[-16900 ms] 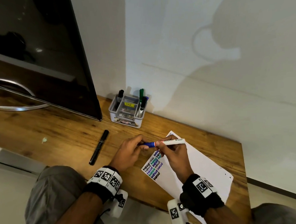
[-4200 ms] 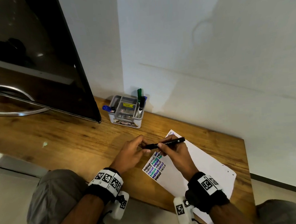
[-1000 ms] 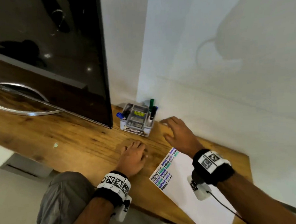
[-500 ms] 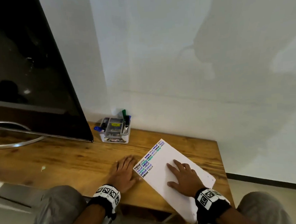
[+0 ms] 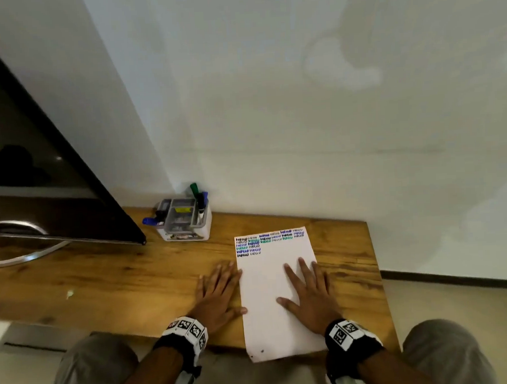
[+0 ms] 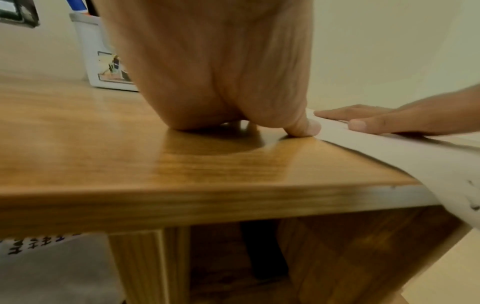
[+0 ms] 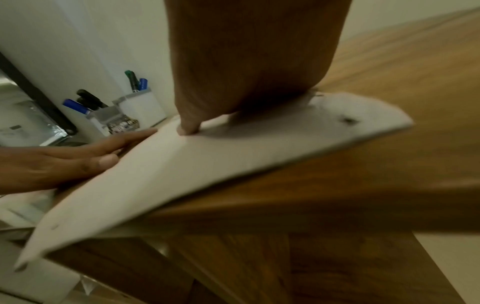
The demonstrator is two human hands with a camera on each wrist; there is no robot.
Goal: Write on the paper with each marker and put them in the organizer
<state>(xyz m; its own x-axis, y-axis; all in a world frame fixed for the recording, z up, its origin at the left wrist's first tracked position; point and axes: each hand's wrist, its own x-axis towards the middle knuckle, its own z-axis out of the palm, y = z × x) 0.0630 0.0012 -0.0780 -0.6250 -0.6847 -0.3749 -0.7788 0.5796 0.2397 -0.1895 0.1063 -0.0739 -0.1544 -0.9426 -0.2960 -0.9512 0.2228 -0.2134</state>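
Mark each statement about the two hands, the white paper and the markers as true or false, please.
1. The right hand lies flat on the white paper sheet. True.
2. The left hand grips a black marker. False: it holds nothing and rests flat on the wooden desk.
3. Markers stand in the small white plastic organizer. True.
4. The paper is blank. False: coloured words fill its far end.

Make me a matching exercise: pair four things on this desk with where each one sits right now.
Things:
1. left hand
2. right hand
3. green marker
4. paper

Places:
A. flat on the paper
B. standing in the organizer
C. flat on the desk, beside the paper's left edge
D. overhanging the desk's near edge

Pairs: 1-C, 2-A, 3-B, 4-D
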